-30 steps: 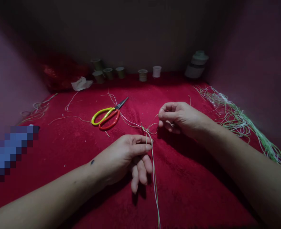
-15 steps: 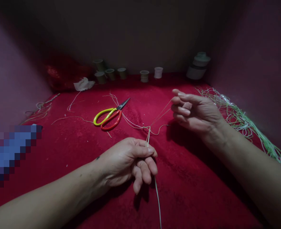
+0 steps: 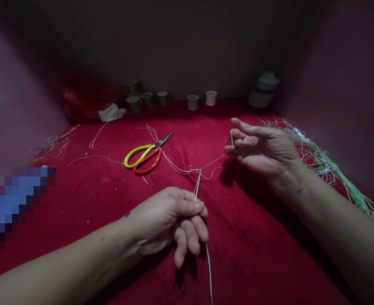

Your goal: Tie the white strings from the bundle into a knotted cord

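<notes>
My left hand (image 3: 177, 218) pinches several pale cords (image 3: 197, 186) between thumb and forefinger, its other fingers loosely curled. Below it, the cords' tail (image 3: 210, 271) runs down toward me. Above the pinch, the cords meet at a small knot by a pin (image 3: 191, 168) on the red cloth. My right hand (image 3: 266, 148) is raised to the right, a thin green thread (image 3: 232, 138) hooked across its curled fingers, with thumb and forefinger stretched out. That thread slants down from the fingers to the knot.
Yellow-and-red-handled scissors (image 3: 145, 159) lie left of the knot, over loose threads. Several spools (image 3: 192, 103) and a white bottle (image 3: 263, 90) line the back. A crumpled tissue (image 3: 112, 112) lies back left. A bundle of green and white cords (image 3: 328, 165) edges the right wall.
The thread at my right hand, a wide open loop before, now runs as a narrow line to the knot and crosses the fingers. My left hand has dropped slightly, still pinching the cords.
</notes>
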Tool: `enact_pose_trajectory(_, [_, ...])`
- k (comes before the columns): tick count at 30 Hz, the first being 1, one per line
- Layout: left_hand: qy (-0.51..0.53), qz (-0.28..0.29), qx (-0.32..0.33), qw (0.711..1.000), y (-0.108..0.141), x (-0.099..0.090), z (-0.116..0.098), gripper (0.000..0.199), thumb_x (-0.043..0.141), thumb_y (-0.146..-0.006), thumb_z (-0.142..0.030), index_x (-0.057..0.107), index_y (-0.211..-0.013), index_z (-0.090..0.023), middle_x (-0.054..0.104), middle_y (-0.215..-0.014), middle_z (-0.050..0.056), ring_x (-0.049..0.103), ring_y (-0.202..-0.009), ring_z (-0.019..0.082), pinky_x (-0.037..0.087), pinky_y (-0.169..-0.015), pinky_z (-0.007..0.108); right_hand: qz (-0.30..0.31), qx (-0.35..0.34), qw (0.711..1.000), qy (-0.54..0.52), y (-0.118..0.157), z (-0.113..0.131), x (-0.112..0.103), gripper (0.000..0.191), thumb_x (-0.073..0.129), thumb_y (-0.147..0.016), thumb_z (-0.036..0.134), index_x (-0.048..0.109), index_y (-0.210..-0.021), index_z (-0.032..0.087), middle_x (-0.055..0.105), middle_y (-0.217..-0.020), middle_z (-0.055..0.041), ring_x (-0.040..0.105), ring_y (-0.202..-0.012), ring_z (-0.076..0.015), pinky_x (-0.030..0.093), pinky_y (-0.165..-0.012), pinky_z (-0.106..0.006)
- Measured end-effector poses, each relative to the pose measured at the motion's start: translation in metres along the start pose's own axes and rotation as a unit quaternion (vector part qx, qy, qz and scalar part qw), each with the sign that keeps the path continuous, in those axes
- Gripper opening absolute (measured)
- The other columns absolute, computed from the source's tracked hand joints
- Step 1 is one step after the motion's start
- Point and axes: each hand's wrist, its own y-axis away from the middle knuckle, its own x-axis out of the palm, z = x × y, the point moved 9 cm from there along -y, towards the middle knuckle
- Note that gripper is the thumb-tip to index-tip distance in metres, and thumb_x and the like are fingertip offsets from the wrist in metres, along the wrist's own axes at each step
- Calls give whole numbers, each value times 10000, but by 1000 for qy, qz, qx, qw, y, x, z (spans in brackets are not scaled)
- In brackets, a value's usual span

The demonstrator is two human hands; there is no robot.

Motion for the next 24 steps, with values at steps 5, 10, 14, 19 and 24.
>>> enact_pose_trajectory(5, [0,10,-7,1000,1,1,4,181,405,-831,-130,570,-781,-75,659,-625,118,603,-417,162,456,-278,208,29,51,997,-40,-3,-6,0,301,473,-734,213,547,-1024,178,603,-897,-56,469,-569,-87,393,-592,-256])
enact_pose_trajectory(10, [-4,12,-10,1000,2,0,5,177,410,-826,-133,572,-785,-75,659,-617,116,597,-409,157,449,-276,201,10,85,974,-208,-4,-6,-12,195,500,-742,119,556,-923,166,628,-870,-48,394,-511,-30,312,-523,-207])
enact_pose_trajectory(14, [-15,21,-6,1000,1,1,6,170,416,-818,-144,572,-781,-87,658,-608,105,596,-405,158,440,-277,194,-47,90,955,-279,-6,-5,-33,162,424,-776,84,536,-871,152,613,-994,-80,434,-545,-10,293,-487,-183])
enact_pose_trajectory(19, [-74,27,-48,996,5,5,14,161,408,-808,-179,552,-791,-108,645,-558,80,571,-352,164,392,-251,190,-121,41,991,-32,-10,-2,-64,161,455,-764,136,538,-902,146,592,-952,-121,518,-642,-85,392,-586,-247])
enact_pose_trajectory(24, [-290,-165,96,938,25,-18,-33,185,543,-790,-260,551,-938,-150,582,-452,-19,508,-305,97,285,-257,111,-166,-78,909,375,-1,20,-43,261,588,-682,169,620,-941,167,512,-1008,-111,509,-811,-183,405,-704,-330])
